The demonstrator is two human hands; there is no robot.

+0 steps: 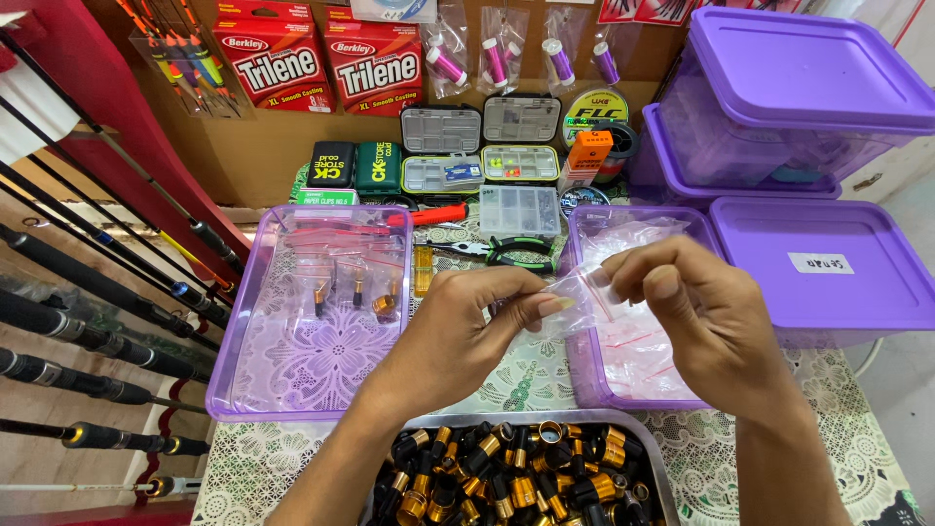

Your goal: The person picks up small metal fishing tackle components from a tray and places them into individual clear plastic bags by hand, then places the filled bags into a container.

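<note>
- Left hand (458, 326) and right hand (696, 312) both pinch one small clear zip bag (584, 297), held above the gap between the trays.
- Left purple tray (229, 351): few filled bags at the back, front bare.
- Right purple tray (584, 375): empty bags.
- Metal tray (638, 433) at the near edge: black-gold parts, heaped.
- Pliers (511, 253) just behind the hands; lidded purple tubs (828, 268) crowd the right.

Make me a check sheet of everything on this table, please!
Surface: table under a lace-patterned cover.
Job's things: small clear zip bag, pinched by both hands; metal tray of black-and-gold parts.
Clutter: left purple tray with filled bags; right purple tray with empty bags; pliers; tackle boxes.
Hands: left hand, right hand, both on the bag.
Cables: nothing seen.
Surroundings: fishing rods left; purple lidded bins right.
</note>
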